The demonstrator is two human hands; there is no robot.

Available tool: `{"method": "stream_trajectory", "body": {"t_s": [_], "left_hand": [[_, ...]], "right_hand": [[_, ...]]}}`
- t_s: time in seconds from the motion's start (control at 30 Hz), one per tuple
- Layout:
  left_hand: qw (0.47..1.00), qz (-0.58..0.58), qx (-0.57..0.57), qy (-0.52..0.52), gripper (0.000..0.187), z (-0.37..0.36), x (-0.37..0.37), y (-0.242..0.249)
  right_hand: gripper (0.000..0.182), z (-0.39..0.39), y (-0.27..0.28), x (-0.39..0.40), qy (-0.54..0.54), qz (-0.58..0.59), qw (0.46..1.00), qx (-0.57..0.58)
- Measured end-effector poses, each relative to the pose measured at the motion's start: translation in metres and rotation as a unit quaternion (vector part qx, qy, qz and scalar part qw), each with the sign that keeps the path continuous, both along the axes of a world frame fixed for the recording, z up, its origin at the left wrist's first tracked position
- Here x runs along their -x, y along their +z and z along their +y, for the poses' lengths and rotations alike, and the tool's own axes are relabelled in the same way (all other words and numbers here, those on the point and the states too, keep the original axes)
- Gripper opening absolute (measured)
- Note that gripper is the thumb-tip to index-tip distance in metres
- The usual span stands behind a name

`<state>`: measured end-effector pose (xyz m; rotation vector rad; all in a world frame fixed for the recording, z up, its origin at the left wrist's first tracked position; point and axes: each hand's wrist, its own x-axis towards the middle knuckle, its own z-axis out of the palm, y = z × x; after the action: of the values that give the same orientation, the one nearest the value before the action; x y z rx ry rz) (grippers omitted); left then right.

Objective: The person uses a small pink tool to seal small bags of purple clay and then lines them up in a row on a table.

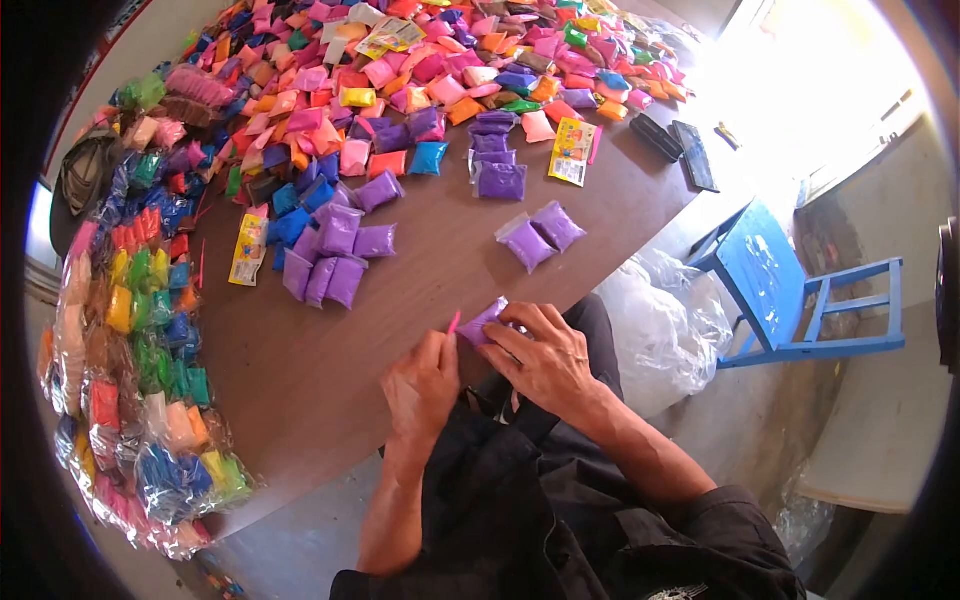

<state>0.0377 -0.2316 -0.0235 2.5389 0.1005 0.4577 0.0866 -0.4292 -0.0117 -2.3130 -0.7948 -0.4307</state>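
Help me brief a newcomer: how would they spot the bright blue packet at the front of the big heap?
On the brown table, find the big multicoloured heap. At its near edge lies the bright blue packet, between an orange-red packet and some purple packets. It alone of these is blue.

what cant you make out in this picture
Head view, pink stick: lower end hidden in left hand
Head view, purple packet: right end behind right hand
Head view, yellow cards: small print too small
Head view, bright opening: beyond it lost in glare
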Motion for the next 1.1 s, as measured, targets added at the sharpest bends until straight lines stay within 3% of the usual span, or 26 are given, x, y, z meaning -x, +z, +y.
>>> {"method": "stream_trajectory", "body": {"t_s": [0.2,0.4,0.5,0.63,0.73,0.93,1.03,1.1], "left_hand": [[0.996,0.018,0.086,-0.025,0.021,-0.004,0.007,0.026],[0.999,0.021,-0.039,0.022,0.019,0.010,0.002,0.000],[0.998,0.063,0.011,-0.005,0.017,0.012,0.004,0.017],[0.999,-0.020,0.008,-0.050,0.019,-0.007,0.017,0.001],[0.999,0.043,-0.031,0.006,0.018,0.000,0.007,0.002],[0.999,0.000,0.012,-0.045,0.018,-0.005,0.018,0.004],[0.999,0.019,-0.032,-0.005,0.017,0.000,0.015,-0.001],[1.000,0.031,-0.001,0.003,0.017,0.010,0.005,0.002]], "right_hand": [[0.022,0.002,0.000,0.004,-0.015,0.012,1.000,-0.005],[0.022,0.002,0.000,0.004,-0.019,0.017,1.000,-0.006],[0.021,0.004,0.002,0.003,-0.023,0.016,1.000,-0.009],[0.021,0.004,0.000,0.003,-0.030,0.013,0.999,-0.016],[0.021,0.005,0.002,0.005,-0.036,0.018,0.999,-0.012],[0.021,0.006,0.001,0.005,-0.040,0.023,0.999,-0.021],[0.021,0.006,0.001,0.005,-0.036,0.019,0.999,-0.024],[0.022,0.005,0.002,0.005,-0.034,0.015,0.999,-0.022]]}}
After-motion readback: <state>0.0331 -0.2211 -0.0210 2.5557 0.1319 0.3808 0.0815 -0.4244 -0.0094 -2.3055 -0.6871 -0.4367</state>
